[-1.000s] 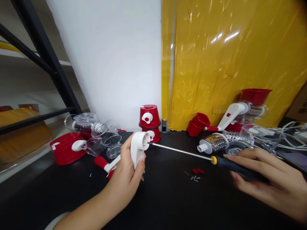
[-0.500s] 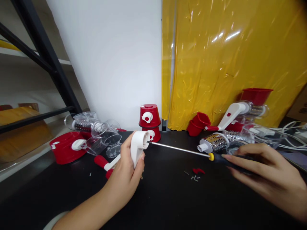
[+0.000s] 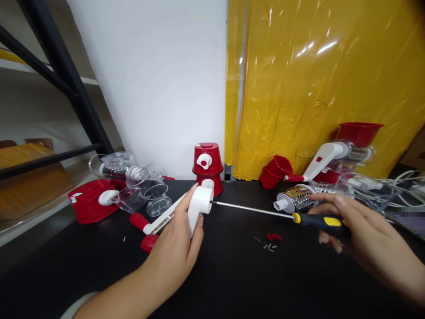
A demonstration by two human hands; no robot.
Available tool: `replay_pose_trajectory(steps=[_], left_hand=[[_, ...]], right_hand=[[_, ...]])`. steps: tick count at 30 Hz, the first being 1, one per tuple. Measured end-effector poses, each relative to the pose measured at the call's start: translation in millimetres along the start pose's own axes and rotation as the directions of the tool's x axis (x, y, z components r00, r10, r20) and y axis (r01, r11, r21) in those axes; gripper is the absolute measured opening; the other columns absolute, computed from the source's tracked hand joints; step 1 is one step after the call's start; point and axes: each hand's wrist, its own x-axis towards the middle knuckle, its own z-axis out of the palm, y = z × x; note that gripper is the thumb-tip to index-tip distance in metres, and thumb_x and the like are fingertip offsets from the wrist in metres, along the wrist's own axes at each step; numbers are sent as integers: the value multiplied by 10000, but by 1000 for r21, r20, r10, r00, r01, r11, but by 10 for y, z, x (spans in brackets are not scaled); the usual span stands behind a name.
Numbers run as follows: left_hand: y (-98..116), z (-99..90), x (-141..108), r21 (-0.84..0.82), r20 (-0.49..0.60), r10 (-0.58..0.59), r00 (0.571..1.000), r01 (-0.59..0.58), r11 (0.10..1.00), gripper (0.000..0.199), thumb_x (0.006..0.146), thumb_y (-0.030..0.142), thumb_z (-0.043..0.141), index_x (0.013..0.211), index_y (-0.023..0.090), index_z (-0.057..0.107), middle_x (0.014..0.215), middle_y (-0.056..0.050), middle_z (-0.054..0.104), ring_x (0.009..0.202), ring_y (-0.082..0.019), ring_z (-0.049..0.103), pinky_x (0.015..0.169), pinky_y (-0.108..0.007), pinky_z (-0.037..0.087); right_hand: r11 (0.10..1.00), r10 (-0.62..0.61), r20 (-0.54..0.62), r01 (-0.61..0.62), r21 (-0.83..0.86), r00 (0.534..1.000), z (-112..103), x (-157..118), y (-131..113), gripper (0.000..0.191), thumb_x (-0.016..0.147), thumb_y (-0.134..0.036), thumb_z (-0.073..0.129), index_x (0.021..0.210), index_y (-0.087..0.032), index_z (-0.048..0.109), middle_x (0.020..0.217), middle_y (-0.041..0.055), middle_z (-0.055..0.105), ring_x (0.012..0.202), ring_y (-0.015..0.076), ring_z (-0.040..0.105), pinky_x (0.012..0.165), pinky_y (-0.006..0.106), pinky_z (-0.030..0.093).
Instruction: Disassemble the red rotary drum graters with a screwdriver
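My left hand (image 3: pixel 181 235) is wrapped round a white plastic crank arm (image 3: pixel 200 201), its round open end facing right. The tip of a long screwdriver (image 3: pixel 255 209) reaches the opening of that round end; whatever it touches inside is hidden. My right hand (image 3: pixel 368 239) grips the screwdriver's black and yellow handle, with the fingertips around it. Behind my left hand lies another white crank arm (image 3: pixel 163 220) with a red handle (image 3: pixel 139 221). Several small screws (image 3: pixel 270 247) and a red piece (image 3: pixel 274 237) rest on the black table (image 3: pixel 232 283).
Two stacked red bases (image 3: pixel 207 159) stand at the back. On the left are a red base (image 3: pixel 91 201) and clear plastic parts (image 3: pixel 141 186). Red hoppers (image 3: pixel 277 170), a metal grater drum (image 3: pixel 295 198), an assembled grater (image 3: pixel 332 155) and white cables (image 3: pixel 405 186) occupy the right.
The held crank arm has shifted slightly right and turned, its opening now less visible. My right hand's fingers have moved on the handle, showing more of its black and yellow grip.
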Motion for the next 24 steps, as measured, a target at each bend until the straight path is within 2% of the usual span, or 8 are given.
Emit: replay_pose_trajectory(steps=[2, 4, 8, 12, 14, 18, 21, 24], left_hand=[[-4, -4, 3, 24, -7, 16, 1000, -16, 1000, 656, 979, 213, 427, 1561, 225, 123, 1430, -180, 494, 1191, -299, 635, 972, -476, 562], [-22, -8, 8, 37, -10, -2, 1000, 2, 999, 667, 979, 223, 435, 1564, 215, 112, 1410, -187, 513, 1152, -301, 658, 915, -464, 591], [-58, -14, 21, 24, 11, -35, 999, 35, 999, 651, 985, 248, 439, 1562, 225, 138, 1319, -176, 579, 1036, -286, 704, 795, -424, 624], [-67, -19, 19, -20, 43, -73, 996, 74, 997, 651, 994, 272, 435, 1561, 196, 126, 1222, -168, 625, 982, -280, 709, 772, -421, 624], [-59, -23, 9, -39, 45, -107, 993, 109, 993, 663, 996, 287, 450, 1559, 198, 112, 1211, -159, 626, 968, -269, 708, 766, -411, 625], [-17, -29, -8, -47, -19, -124, 992, 123, 991, 678, 987, 294, 484, 1554, 198, 125, 1261, -158, 591, 1091, -291, 670, 833, -426, 617], [6, -33, -5, -25, -49, -103, 993, 102, 994, 671, 994, 264, 465, 1556, 196, 106, 1291, -163, 573, 1119, -294, 665, 855, -434, 612], [12, -48, 11, 13, -66, -73, 995, 74, 997, 681, 991, 233, 456, 1558, 199, 80, 1326, -177, 549, 1121, -292, 667, 856, -430, 609]], right_hand=[[989, -14, 12, 15, -145, 1000, 4, -32, -3, 638, 822, -772, 451, 885, -194, 713, 518, 36, 640, 355, 191, 552, 317, 285, 441], [932, -200, -1, 190, -307, 980, 0, -50, 6, 588, 849, -718, 459, 735, -200, 712, 492, 41, 640, 388, 214, 602, 328, 286, 446], [663, -658, 2, 581, -473, 753, -39, -68, 13, 348, 927, -396, 501, 698, -227, 701, 605, 21, 718, 479, 188, 679, 411, 246, 494], [482, -814, 36, 709, -514, 580, -83, -103, 26, 152, 895, -278, 557, 853, -259, 702, 697, -2, 731, 532, 163, 686, 509, 245, 535], [560, -789, -53, 682, -471, 612, -73, -101, 30, 80, 867, -295, 618, 857, -271, 694, 754, 2, 734, 632, 174, 709, 601, 257, 560], [899, -438, -274, 411, -152, 857, 30, -33, -30, 213, 730, -436, 763, 802, -254, 678, 793, 27, 720, 719, 192, 695, 573, 252, 542], [953, -23, -146, 66, 296, 989, 110, 4, -85, 445, 694, -631, 729, 891, -235, 681, 767, 43, 715, 588, 168, 640, 465, 239, 498], [924, 151, 84, -171, 342, 985, 114, -5, -66, 588, 757, -761, 566, 906, -207, 695, 598, 39, 656, 363, 122, 466, 329, 228, 370]])
